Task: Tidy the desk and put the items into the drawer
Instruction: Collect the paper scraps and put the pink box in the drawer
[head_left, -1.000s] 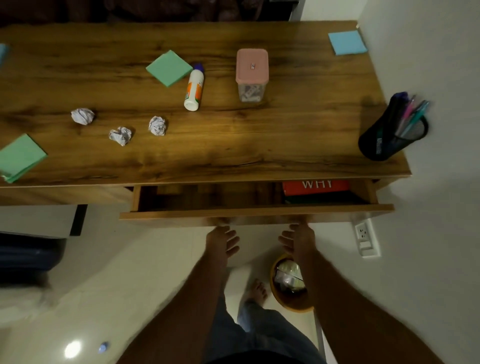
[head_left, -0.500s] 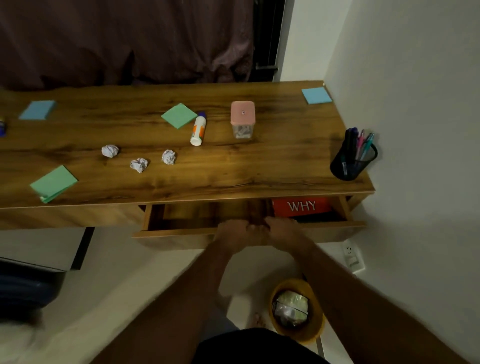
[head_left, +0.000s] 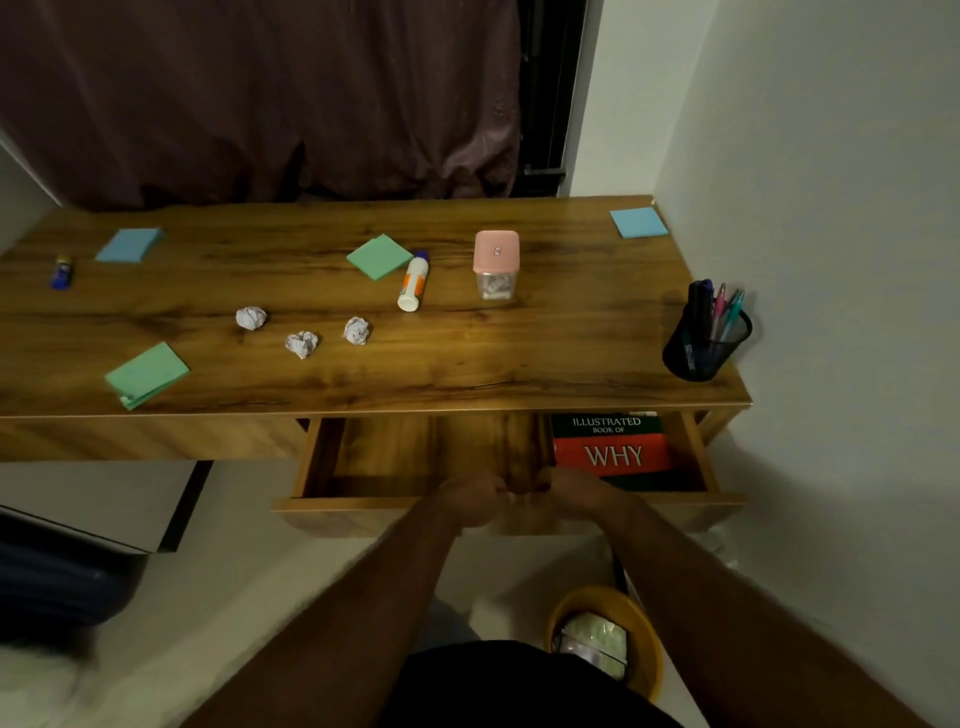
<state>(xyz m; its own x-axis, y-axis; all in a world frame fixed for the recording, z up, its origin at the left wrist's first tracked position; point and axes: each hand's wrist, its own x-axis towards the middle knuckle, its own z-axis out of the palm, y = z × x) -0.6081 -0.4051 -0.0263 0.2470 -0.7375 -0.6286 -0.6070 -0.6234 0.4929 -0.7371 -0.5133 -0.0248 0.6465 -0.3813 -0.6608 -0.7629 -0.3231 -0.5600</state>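
The wooden drawer (head_left: 363, 503) under the desk (head_left: 519, 364) stands pulled out, with a red and green book (head_left: 613, 449) lying at its right end. My left hand (head_left: 470, 499) and my right hand (head_left: 574, 493) grip the middle of the drawer's front edge side by side. On the desk lie two green note pads (head_left: 147, 375) (head_left: 379, 256), two blue note pads (head_left: 129, 245) (head_left: 638, 222), three crumpled paper balls (head_left: 302, 343), a white glue bottle (head_left: 414, 281), a pink-lidded jar (head_left: 496, 265) and a small blue glue stick (head_left: 62, 272).
A black mesh pen holder (head_left: 701, 340) with pens stands at the desk's right front corner, close to the wall (head_left: 831, 260). A yellow waste bin (head_left: 605, 642) sits on the floor below the drawer. A dark curtain (head_left: 260, 104) hangs behind the desk.
My hands rose from below the drawer to its front edge and gripped it. The drawer has slid further out, showing more of the book. The view has pulled back.
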